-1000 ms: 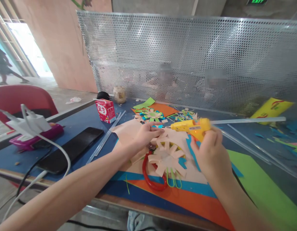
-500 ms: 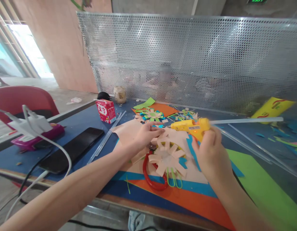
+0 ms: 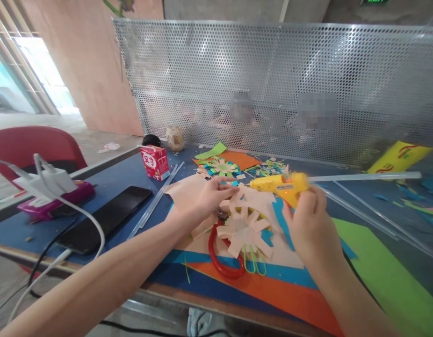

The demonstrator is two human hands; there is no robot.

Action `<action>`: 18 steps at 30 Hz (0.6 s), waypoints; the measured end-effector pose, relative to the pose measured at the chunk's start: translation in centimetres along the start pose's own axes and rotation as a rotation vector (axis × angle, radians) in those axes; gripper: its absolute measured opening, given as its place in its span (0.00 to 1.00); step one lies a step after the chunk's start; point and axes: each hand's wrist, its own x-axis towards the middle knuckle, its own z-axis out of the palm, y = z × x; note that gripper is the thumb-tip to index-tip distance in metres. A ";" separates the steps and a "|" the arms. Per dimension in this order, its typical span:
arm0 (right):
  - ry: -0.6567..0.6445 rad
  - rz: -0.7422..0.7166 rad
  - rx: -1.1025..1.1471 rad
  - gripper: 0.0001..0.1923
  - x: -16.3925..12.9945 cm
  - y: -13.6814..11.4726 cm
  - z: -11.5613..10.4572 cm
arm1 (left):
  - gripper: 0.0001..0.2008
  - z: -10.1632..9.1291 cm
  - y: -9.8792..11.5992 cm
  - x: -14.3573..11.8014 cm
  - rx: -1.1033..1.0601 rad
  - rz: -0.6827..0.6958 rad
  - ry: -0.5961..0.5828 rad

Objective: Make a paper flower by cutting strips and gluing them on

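My right hand is wrapped round the grip of a yellow hot glue gun, with a long clear glue stick sticking out of its back. The nozzle points left, close to the fingertips of my left hand. Those fingers look pinched on a small peach paper strip, mostly hidden beneath them. Just below lies a peach paper flower with looped petals. Red-handled scissors lie partly under it, and green paper clips show at its lower edge.
A phone, purple power strip and white cable lie left. Behind are a red drink box, a finished-looking paper flower and scraps. Spare glue sticks and green paper lie right. A perforated metal screen borders the table.
The glue gun and my right hand have shifted slightly to the right. My left hand and the paper flower stay where they were.
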 end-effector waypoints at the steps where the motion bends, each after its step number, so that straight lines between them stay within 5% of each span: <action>1: -0.005 0.005 -0.003 0.08 0.0 0.1 0.0 | 0.18 0.0 -0.1 0.0 0.000 -0.003 -0.001; 18: -0.005 0.006 0.011 0.08 -0.2 0.3 0.0 | 0.14 0.2 0.5 -0.1 -0.069 0.015 -0.023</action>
